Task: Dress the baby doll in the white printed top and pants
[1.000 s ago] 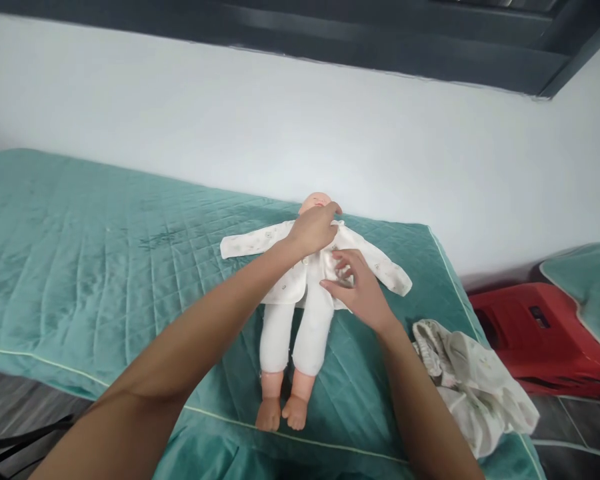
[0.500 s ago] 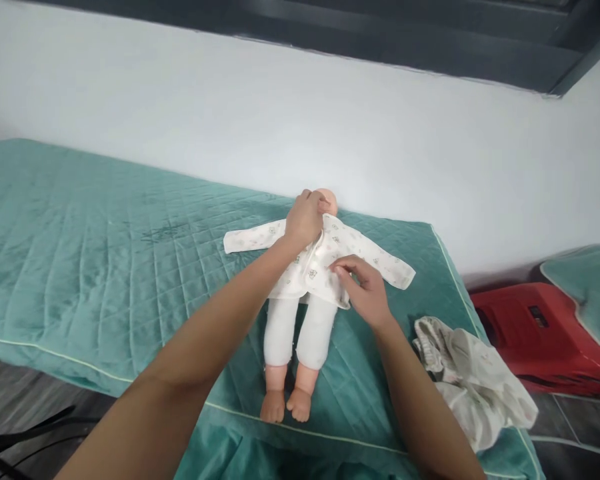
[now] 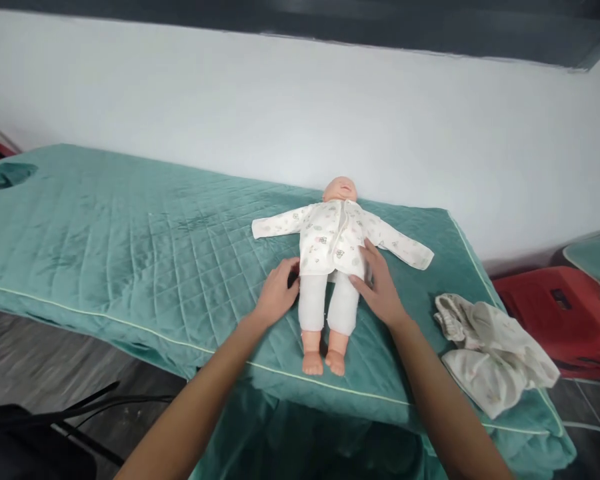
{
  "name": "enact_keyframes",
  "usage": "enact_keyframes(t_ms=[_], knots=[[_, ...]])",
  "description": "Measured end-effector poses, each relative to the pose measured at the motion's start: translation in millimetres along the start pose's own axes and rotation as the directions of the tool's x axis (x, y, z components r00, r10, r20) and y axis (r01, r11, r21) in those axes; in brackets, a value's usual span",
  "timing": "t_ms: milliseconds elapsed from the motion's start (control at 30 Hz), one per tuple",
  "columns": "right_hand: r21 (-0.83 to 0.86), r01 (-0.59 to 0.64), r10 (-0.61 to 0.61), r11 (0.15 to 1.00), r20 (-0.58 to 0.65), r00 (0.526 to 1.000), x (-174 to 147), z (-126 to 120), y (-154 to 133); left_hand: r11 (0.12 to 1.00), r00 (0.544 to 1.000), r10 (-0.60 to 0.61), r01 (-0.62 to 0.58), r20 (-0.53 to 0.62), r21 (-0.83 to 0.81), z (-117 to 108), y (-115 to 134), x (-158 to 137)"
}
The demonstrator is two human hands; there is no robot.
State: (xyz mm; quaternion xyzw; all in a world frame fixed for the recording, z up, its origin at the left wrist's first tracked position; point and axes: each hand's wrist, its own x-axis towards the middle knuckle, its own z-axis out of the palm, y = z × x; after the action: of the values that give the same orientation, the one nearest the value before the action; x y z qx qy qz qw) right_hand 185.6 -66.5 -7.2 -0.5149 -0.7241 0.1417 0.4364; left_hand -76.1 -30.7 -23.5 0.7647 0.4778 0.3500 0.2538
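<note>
Dressing looks nearly done: pale plastic baby doll (image 3: 330,267) lies face-up on the quilted teal bed (image 3: 130,240) in white printed top and leggings (fastening apparently closed), left hand (image 3: 276,293) and right hand (image 3: 380,288) open-gripped, flat at its hips.

This looks like a massage or care-training room: a padded treatment bed (image 3: 130,247) under a quilted teal cover with a face hole (image 3: 6,175) at its far left end, a baby doll (image 3: 336,253), plain white wall (image 3: 280,113), grey floor.
</note>
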Motion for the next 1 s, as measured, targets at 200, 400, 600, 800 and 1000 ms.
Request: enact_keyframes(t_ms=[200,400,600,800,1000], knots=[[-0.042,-0.163,0.157,0.986,-0.120,0.980,-39,6,-7,0.989,1.000,-0.009,0.007,0.017,0.147,2,3,1],[-0.229,-0.293,0.231,0.928,-0.262,0.937,-23,12,-7,0.992,0.993,-0.060,0.070,-0.099,0.103,17,12,16],[-0.212,-0.346,0.245,0.914,-0.392,0.887,-36,5,-1,0.992,0.986,-0.047,0.065,-0.161,0.109,12,7,-1],[-0.224,-0.291,0.171,0.930,-0.437,0.883,-38,6,1,0.993,0.965,0.057,-0.030,-0.254,0.110,12,7,-5],[-0.248,-0.044,-0.049,0.968,-0.354,0.934,-16,13,-18,0.971,0.944,0.235,-0.218,-0.233,0.096,15,23,12]])
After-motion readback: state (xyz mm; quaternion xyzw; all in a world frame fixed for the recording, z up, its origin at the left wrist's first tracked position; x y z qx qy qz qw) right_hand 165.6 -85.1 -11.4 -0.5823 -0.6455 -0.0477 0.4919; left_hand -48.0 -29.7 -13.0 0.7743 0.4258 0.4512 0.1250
